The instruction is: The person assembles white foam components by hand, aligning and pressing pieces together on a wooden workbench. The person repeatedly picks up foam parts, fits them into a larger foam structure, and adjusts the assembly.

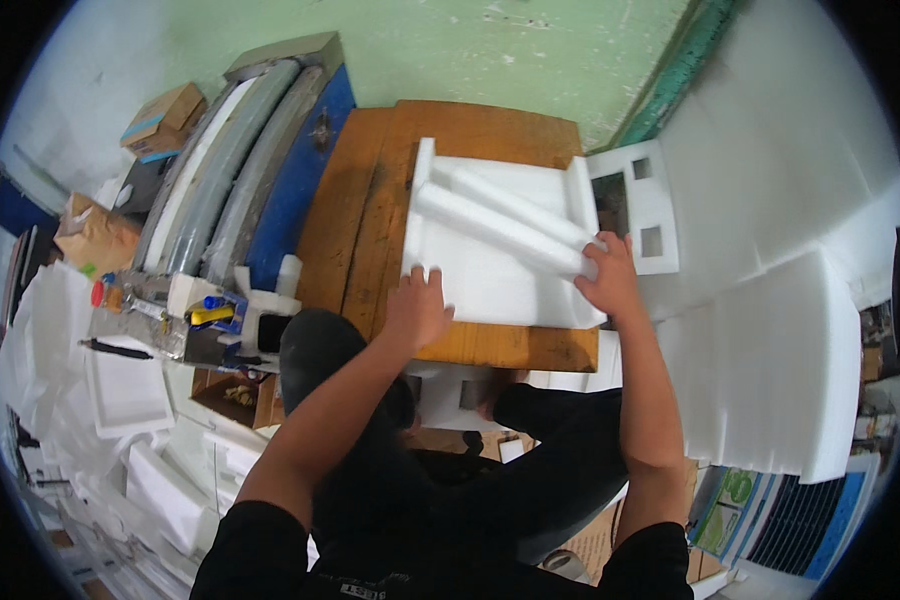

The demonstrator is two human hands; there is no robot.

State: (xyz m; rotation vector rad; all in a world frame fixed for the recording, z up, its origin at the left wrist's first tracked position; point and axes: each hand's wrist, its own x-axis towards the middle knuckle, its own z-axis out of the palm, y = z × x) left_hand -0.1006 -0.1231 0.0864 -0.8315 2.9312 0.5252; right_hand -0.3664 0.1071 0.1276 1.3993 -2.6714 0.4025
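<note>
A shallow white foam tray with raised edge strips [490, 298] lies on a brown wooden bench [330, 225], just off center toward 1 o'clock, with a long white foam bar [505, 232] slanting across it from 10 to 4 o'clock. The person's right grip [613, 280] pinches the bar's near end at the tray's 4 o'clock side; the left grip [420, 310], fingers loosely spread, rests by the tray's edge at 8 o'clock, though whether it presses down cannot be told. Both pieces look feather-light and fairly stiff, yet likely to dent or snap under hard fingertips. The smooth bar is probably best held around its thickness near both ends, the tray by opposite outer edges, with flat fingers.
</note>
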